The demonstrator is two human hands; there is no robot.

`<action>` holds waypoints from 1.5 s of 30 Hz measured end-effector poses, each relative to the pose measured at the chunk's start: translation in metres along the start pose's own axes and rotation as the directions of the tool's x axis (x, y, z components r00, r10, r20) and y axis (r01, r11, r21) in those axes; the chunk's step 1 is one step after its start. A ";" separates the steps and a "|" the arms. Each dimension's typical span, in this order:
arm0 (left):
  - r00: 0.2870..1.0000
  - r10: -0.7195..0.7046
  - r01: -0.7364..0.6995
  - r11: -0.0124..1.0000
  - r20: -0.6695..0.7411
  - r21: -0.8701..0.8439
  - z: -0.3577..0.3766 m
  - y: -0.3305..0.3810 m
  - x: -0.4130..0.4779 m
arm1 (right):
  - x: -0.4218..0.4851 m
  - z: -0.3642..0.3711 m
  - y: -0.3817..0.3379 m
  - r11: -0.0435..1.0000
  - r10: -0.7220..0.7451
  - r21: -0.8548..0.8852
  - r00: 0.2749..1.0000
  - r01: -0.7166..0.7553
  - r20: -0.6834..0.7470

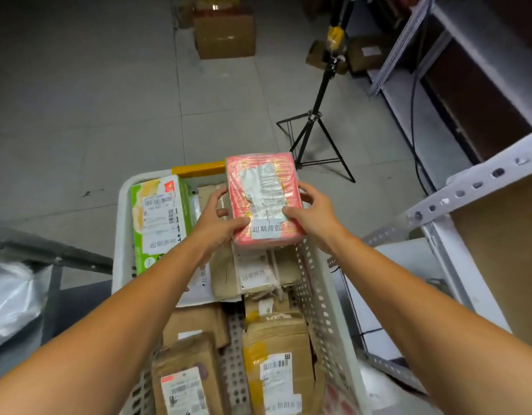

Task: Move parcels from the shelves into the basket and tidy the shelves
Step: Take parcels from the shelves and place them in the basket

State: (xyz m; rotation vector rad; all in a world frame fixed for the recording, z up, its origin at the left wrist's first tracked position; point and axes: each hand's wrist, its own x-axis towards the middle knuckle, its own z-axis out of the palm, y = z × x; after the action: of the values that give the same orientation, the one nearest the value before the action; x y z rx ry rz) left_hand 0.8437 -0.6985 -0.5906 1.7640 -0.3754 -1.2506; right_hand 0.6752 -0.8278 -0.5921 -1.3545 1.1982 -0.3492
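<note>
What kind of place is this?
Likely a parcel depot or courier storeroom: a white basket packed with labelled parcels, slotted metal shelving on the right, cardboard boxes on the tiled floor. The left hand and right hand hold a pink parcel over the basket.

One wide-angle view from the person's head, facing forward and steeply down, close above the basket [121, 235], tiled floor [94, 100] stretching ahead, shelves [468, 181] along the right edge

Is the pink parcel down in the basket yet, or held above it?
Held above it. The left hand and right hand grip the pink parcel by its sides, over the basket at its far end.
</note>
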 end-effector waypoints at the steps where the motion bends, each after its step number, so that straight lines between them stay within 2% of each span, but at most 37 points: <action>1: 1.000 -0.003 0.003 1.000 0.007 0.004 0.001 -0.002 0.008 | 0.006 0.000 0.001 1.000 -0.002 0.004 1.000 0.002 -0.004; 6: 1.000 -0.028 0.028 0.999 0.007 -0.022 0.000 -0.007 0.028 | 0.025 0.001 -0.006 1.000 -0.001 -0.019 0.999 0.002 0.037; 11: 0.998 -0.055 0.055 0.998 0.027 -0.028 -0.003 -0.010 0.034 | 0.032 -0.004 -0.013 0.993 0.038 -0.117 0.999 -0.035 0.027; 16: 0.999 -0.052 0.052 0.999 0.004 -0.009 -0.004 -0.009 0.030 | 0.032 -0.003 -0.018 0.972 0.086 -0.224 0.992 -0.064 0.090; 21: 0.999 -0.042 0.044 0.995 -0.028 0.089 -0.004 0.000 0.011 | 0.017 -0.006 -0.020 0.929 0.103 -0.365 0.991 -0.064 0.089; 24: 1.000 -0.018 0.023 0.958 -0.021 0.285 -0.012 0.013 -0.011 | -0.004 -0.010 -0.034 0.868 0.131 -0.493 0.985 -0.061 0.109; 26: 0.999 0.032 -0.043 0.871 0.031 0.489 -0.019 0.025 -0.029 | -0.022 -0.014 -0.047 0.815 0.141 -0.577 0.984 -0.053 0.108; 28: 0.990 0.088 -0.138 0.701 0.107 0.699 -0.025 0.040 -0.048 | -0.043 -0.021 -0.060 0.767 0.139 -0.640 0.987 -0.054 0.082; 31: 0.973 0.121 -0.230 0.516 0.195 0.825 -0.032 0.066 -0.073 | -0.082 -0.034 -0.080 0.732 0.123 -0.677 0.992 -0.080 0.016; 39: 0.883 0.136 -0.470 0.235 0.450 0.851 -0.016 0.126 -0.149 | -0.216 -0.072 -0.111 0.776 0.108 -0.597 0.975 -0.205 -0.195; 45: 0.794 0.169 -0.602 0.084 0.584 0.794 0.027 0.157 -0.207 | -0.314 -0.110 -0.112 0.840 0.068 -0.487 0.938 -0.237 -0.339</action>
State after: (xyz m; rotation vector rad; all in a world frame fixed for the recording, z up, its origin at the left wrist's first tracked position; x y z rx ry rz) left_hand 0.7681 -0.6551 -0.3447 2.1001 -2.1984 -0.8527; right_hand 0.5028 -0.6705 -0.3296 -1.6943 1.7458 -0.1174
